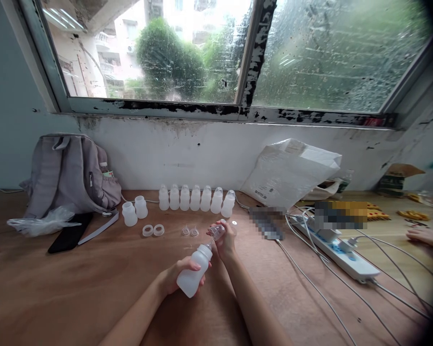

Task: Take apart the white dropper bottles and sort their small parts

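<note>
My left hand (pixel 182 274) wraps round a frosted white baby bottle (pixel 195 271), tilted up to the right with a collar and a clear nipple at its top. Just above that nipple, my right hand (pixel 225 240) pinches a clear bottle cap (pixel 216 232). Another clear cap (pixel 234 224) stands beside the right fingers. Two clear nipples (pixel 189 231) lie left of the right hand. Further left are two white collar rings (pixel 153 230) and two open bottle bodies (pixel 135 211). Several capped bottles (pixel 195 198) stand in a row at the back.
A grey backpack (pixel 70 173) stands at the left wall, with a plastic bag (pixel 45 220) and a black pouch (pixel 67 236) before it. At right are a white package (pixel 292 173), a phone (pixel 267 223), a power strip (pixel 339 252) with cables, and another person's hand (pixel 424 235).
</note>
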The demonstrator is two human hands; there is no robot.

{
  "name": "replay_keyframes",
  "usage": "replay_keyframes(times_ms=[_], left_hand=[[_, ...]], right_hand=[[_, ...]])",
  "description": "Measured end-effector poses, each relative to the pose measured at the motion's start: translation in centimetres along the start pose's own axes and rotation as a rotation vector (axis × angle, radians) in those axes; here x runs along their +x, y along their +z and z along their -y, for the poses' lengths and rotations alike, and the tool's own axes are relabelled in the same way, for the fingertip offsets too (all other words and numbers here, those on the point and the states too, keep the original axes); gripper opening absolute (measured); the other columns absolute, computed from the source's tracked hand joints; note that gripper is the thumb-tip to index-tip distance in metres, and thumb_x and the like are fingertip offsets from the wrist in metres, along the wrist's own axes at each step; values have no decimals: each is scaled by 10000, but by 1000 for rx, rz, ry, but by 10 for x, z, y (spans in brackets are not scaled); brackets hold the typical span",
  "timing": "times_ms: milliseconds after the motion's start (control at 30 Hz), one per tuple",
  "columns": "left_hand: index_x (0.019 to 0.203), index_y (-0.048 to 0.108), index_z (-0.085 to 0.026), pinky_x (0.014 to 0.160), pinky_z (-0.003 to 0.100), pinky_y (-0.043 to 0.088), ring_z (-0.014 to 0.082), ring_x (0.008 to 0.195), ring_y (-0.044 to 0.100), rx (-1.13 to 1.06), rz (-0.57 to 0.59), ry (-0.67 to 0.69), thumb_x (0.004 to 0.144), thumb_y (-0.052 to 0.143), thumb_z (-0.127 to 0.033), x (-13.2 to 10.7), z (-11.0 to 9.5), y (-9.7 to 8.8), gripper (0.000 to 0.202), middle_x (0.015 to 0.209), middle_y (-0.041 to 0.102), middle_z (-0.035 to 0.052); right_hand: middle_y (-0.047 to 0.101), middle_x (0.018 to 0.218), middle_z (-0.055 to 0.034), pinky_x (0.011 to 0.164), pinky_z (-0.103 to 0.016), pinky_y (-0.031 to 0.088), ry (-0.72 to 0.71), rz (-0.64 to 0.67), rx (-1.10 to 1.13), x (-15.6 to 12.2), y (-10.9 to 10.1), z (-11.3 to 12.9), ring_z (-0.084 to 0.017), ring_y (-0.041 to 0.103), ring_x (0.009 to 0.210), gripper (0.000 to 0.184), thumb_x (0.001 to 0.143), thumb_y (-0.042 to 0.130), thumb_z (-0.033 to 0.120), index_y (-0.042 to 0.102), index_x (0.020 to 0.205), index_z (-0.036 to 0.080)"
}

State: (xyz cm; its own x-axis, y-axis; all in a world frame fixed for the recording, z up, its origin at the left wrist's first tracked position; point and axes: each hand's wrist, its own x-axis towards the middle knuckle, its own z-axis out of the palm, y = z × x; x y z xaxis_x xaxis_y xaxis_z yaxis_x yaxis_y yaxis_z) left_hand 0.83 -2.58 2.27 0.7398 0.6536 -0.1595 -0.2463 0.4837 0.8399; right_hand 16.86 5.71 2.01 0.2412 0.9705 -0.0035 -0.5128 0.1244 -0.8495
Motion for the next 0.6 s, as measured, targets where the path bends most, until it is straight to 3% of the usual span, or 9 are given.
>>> replay_keyframes(times_ms=[133,267,333,433,600], left_hand=[[1074,477,-128,423,219,388,131,489,537,-46,-116,69,716,464,-309,4,1,-4,401,657,558,35],[1059,471,-133,448,214,382,122,520,534,-142,-254,160,723,483,-342,6,-3,-7,395,690,559,37],[1062,463,-136,453,214,380,120,524,533,-184,-310,182,719,497,-353,6,-6,-7,407,697,561,36],[1061,459,-139,465,220,388,119,528,535,-221,-363,194,713,512,-355,6,-9,-7,414,697,561,28],[1045,468,-143,473,228,397,121,530,538,-236,-374,213,703,528,-358,8,-8,-9,409,700,564,24]], right_hand=[[584,715,1,651,-325,446,-258,-93,-203,7,-12,2,-162,557,667,247,642,564,349,493,820,194],[582,901,-53,796,-350,381,-714,-143,-721,15,-26,-2,-194,520,857,301,674,590,348,527,922,191],[592,946,-80,851,-387,341,-873,-125,-952,22,-31,-8,-214,508,923,313,729,540,366,513,980,182],[604,984,-96,936,-435,240,-966,-56,-1180,31,-33,-20,-224,503,988,354,769,500,388,472,1043,167],[578,1071,-85,994,-448,100,-1003,79,-1472,32,-26,-26,-233,413,1112,292,783,486,396,507,993,195]])
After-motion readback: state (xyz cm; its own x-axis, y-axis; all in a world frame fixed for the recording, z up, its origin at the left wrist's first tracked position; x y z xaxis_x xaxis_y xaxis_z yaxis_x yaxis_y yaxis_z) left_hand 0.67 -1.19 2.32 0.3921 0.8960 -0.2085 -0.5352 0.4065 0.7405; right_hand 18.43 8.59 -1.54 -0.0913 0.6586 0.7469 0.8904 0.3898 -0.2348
